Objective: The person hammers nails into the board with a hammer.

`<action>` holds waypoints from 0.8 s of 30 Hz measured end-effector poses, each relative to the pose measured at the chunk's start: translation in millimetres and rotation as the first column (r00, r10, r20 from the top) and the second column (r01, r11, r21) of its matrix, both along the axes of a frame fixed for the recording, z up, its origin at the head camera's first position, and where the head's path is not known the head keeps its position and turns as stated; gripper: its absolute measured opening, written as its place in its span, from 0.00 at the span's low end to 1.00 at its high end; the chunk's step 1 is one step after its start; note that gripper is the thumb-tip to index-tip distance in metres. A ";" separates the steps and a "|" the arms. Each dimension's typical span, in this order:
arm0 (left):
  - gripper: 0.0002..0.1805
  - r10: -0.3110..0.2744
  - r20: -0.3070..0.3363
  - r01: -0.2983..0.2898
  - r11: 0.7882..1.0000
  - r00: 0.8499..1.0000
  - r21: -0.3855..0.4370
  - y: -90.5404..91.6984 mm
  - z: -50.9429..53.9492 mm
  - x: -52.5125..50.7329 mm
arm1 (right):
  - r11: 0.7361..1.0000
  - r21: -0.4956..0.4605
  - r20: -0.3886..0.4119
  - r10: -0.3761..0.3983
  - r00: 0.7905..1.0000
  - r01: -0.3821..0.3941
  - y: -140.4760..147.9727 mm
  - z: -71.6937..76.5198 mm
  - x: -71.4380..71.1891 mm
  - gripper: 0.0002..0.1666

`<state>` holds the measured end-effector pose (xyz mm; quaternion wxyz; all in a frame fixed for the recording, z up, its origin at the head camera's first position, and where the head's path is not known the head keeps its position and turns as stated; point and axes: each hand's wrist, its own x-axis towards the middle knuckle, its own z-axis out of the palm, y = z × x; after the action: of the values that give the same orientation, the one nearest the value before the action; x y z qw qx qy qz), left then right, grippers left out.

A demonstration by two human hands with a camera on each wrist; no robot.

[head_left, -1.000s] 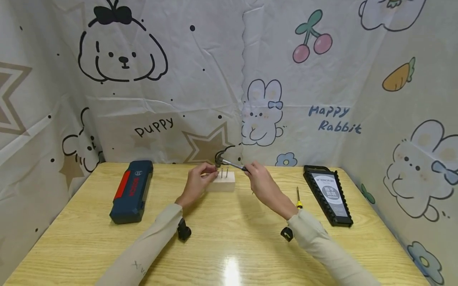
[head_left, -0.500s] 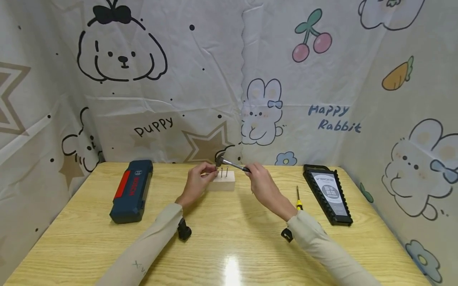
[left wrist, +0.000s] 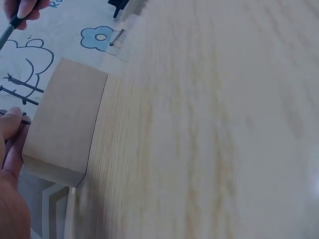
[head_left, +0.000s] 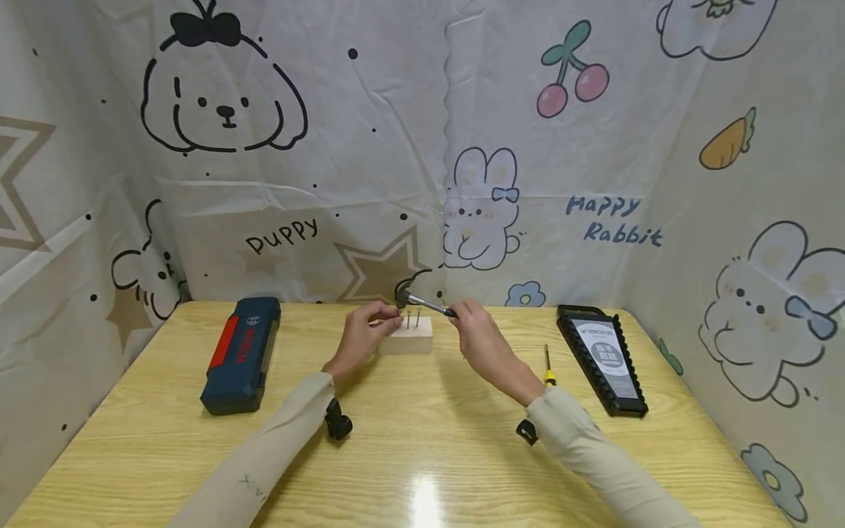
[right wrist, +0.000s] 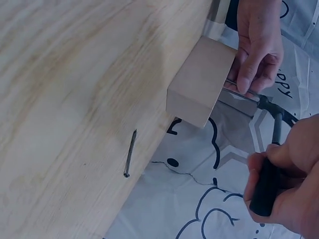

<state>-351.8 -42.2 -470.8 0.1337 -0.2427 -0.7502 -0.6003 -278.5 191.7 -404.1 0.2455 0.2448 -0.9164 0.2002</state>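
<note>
On the desk [head_left: 409, 425], the nearest thing I name is a yellow screwdriver [head_left: 549, 375], lying to the right of the wooden block [head_left: 411, 344]. A little farther, also right of the block, the right hand [head_left: 487, 345] is curled around the handle of a hammer [head_left: 429, 303]. A loose nail [right wrist: 130, 153] lies beside the block on this same side, so I judge it is not used. At the block's left end, the left hand [head_left: 364, 334] pinches a nail [left wrist: 26, 122] narrowly on the top; the hammer's head is above it (whether they touch, I cannot tell). Two standing nails [head_left: 408, 320] are already set in the block, their shafts mostly showing, so the work seems partly done. Compared with half a second ago, almost nothing differs: the grips and the nails match, and only the view has shifted slightly.
</note>
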 end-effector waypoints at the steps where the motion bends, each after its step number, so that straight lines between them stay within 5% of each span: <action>1: 0.04 -0.002 0.006 0.001 1.000 1.000 0.001 0.5 -0.3 0.0 | 1.000 0.002 -0.002 0.004 1.000 -0.004 -0.4 -0.2 0.3 0.05; 11: 0.04 -0.015 0.024 0.015 1.000 1.000 0.003 3.1 0.5 -4.0 | 0.999 -0.035 -0.041 -0.008 0.999 0.007 2.7 5.4 -0.8 0.08; 17: 0.06 -0.035 0.042 0.035 0.999 0.998 0.014 2.2 0.2 -3.3 | 0.984 -0.172 -0.187 0.007 0.982 -0.040 2.6 4.6 1.4 0.08; 24: 0.05 -0.025 0.061 0.024 1.000 0.998 0.013 3.8 -0.5 -1.9 | 0.998 0.027 -0.096 -0.048 0.994 0.051 9.2 -9.5 5.3 0.03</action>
<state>-353.7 -38.4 -471.3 0.1047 -0.2325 -0.7472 -0.6138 -273.2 200.9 -413.6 0.2903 0.2351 -0.9122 0.1685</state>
